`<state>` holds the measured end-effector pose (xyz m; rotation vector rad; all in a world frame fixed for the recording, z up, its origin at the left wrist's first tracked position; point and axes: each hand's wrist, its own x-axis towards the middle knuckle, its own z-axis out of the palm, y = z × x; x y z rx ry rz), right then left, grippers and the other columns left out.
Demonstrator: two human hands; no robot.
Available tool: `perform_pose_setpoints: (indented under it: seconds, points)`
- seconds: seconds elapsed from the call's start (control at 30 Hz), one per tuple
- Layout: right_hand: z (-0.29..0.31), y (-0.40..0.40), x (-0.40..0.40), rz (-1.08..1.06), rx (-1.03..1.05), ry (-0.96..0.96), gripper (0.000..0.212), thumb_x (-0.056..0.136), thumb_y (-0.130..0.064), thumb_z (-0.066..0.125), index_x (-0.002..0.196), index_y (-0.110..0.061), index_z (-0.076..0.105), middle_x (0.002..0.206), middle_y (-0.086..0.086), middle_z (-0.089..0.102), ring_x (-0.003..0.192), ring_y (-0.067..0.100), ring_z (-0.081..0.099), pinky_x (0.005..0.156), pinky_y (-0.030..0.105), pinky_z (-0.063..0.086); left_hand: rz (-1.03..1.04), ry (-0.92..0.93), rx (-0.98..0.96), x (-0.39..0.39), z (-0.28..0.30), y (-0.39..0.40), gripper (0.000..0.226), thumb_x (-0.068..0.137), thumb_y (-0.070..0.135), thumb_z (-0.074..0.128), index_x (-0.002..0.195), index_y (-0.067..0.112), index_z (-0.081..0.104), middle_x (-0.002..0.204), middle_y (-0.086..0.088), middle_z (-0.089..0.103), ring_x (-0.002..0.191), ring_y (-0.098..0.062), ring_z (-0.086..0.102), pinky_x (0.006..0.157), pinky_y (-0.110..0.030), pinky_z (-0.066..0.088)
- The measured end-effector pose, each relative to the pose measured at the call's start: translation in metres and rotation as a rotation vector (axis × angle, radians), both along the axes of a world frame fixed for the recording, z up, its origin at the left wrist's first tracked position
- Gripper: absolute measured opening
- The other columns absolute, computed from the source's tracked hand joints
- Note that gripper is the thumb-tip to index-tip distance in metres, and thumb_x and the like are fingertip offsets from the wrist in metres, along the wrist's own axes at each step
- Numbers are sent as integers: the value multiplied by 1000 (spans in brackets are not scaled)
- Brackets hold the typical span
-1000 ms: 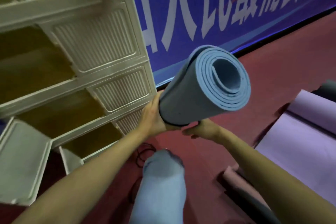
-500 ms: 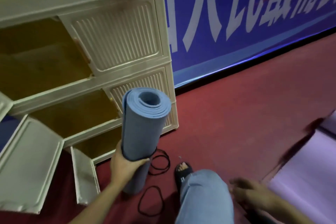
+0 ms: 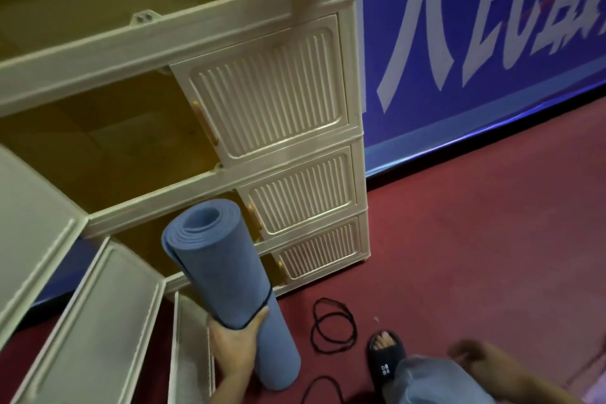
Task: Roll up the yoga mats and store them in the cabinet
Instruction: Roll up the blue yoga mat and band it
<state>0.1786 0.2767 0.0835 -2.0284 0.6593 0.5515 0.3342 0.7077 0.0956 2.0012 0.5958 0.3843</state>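
The rolled blue yoga mat [image 3: 226, 275] stands nearly upright in front of the cabinet [image 3: 272, 108], its spiral end level with the middle open compartment and its lower end near the red floor [image 3: 475, 239], just beside the bottom swung-open door [image 3: 188, 354]. The left hand [image 3: 234, 343] grasps it from below with fingers curled round the roll, right where a thin black band [image 3: 259, 311] circles it. The right hand [image 3: 472, 356] is blurred at the lower right edge, apart from the mat; I cannot tell whether it is clenched or loose. To store it well, I would tip the roll level, steady the far end with the free hand, and feed it lengthwise into an open compartment, clear of the door edges, keeping the band on so the coil does not spring loose. Spare black bands [image 3: 333, 325] lie on the floor near the sandalled foot [image 3: 385, 356].
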Motion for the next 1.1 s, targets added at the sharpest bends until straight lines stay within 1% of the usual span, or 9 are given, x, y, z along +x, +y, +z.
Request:
perform_pose_setpoints:
  seconds: [0.07, 0.13, 0.27, 0.37, 0.53, 0.73, 0.83, 0.93, 1.1]
  points:
    - [41, 22, 23, -73, -4, 6, 15, 81, -16, 68, 85, -3, 75, 60, -2, 66, 53, 12, 58, 51, 23, 47, -9, 5, -1, 8, -1, 4, 118, 36, 55, 102, 136, 21, 50, 127, -6, 69, 111, -30, 68, 92, -49, 58]
    - [51, 33, 52, -93, -23, -93, 30, 78, -24, 68, 86, 5, 69, 72, 12, 70, 63, 19, 59, 61, 33, 52, 18, 20, -3, 13, -3, 6, 118, 39, 54, 101, 137, 16, 49, 127, -9, 69, 111, -33, 67, 93, -48, 58]
    - [84, 71, 97, -51, -15, -201, 17, 94, -18, 64, 93, -2, 69, 88, 7, 72, 81, 24, 65, 77, 37, 53, 55, 56, -61, 25, -7, 5, 114, 44, 55, 99, 137, 11, 50, 123, -14, 70, 109, -39, 67, 90, -48, 57]
    - [101, 109, 122, -28, 61, -248, 8, 94, -18, 64, 90, -13, 69, 91, 4, 72, 89, 24, 68, 84, 40, 56, 63, 54, -61, 33, -17, 7, 124, 35, 76, 89, 134, 12, 51, 119, -15, 71, 105, -39, 69, 88, -49, 59]
    - [96, 174, 133, 10, 121, -264, 10, 93, -17, 62, 85, -18, 68, 80, -5, 67, 75, 12, 61, 64, 18, 48, 45, 108, -35, 31, -22, -8, 124, 43, 46, 102, 145, 8, 44, 136, -19, 61, 119, -42, 61, 97, -53, 54]
    - [70, 200, 103, 152, -23, -157, 12, 91, -19, 59, 79, -16, 56, 77, -2, 57, 78, 17, 52, 66, 31, 40, -67, 203, 67, 31, -19, -14, 130, 42, 47, 102, 150, 12, 39, 146, -16, 52, 128, -43, 55, 99, -58, 52]
    - [68, 200, 99, 167, -39, -160, 8, 93, -24, 58, 92, -16, 61, 90, -1, 65, 87, 20, 58, 70, 31, 41, -58, 257, 65, 26, -16, -20, 135, 43, 46, 102, 153, 9, 33, 150, -17, 44, 133, -44, 48, 100, -63, 49]
    - [70, 198, 94, 175, -88, -138, 24, 93, -28, 57, 110, -12, 64, 111, 5, 68, 102, 26, 63, 79, 32, 47, -33, 293, 58, 21, -11, -27, 142, 45, 45, 102, 158, 8, 23, 156, -20, 35, 140, -46, 39, 104, -66, 42]
    - [73, 192, 87, 169, -91, -156, 29, 94, -28, 56, 118, -13, 61, 118, 6, 67, 108, 28, 63, 88, 35, 53, 57, 410, -31, 14, -3, -35, 149, 45, 47, 102, 157, 1, 15, 155, -26, 30, 139, -50, 37, 108, -65, 39]
